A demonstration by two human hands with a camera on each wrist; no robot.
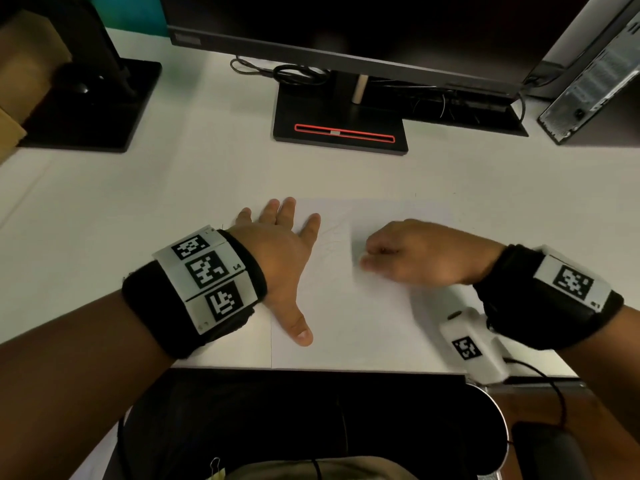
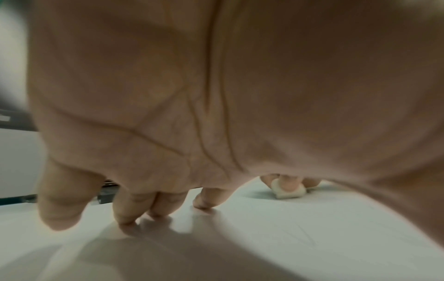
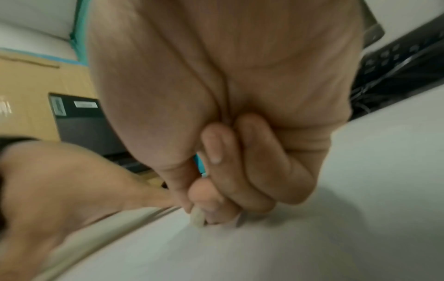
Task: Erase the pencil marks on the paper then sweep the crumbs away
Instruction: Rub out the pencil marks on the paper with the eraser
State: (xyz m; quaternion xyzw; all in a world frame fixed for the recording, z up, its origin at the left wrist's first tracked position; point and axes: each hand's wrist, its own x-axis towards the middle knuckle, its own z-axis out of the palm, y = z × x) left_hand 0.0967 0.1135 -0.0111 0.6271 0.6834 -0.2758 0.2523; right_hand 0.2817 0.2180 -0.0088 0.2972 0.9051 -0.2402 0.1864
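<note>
Centre frame in the head view, my left hand [image 1: 277, 251] lies flat with fingers spread, pinning the paper [image 1: 346, 306] to the surface [image 1: 138, 202], while my right hand [image 1: 415, 258] pinches a small eraser [image 2: 288, 192] against it. The sheet looks thin and prone to wrinkling, so I judge it needs holding close to the rubbing; the eraser seems soft and grippy.

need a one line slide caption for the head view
Left hand pressed flat on the paper while the right hand rubs a white eraser across it, below a monitor.
</note>
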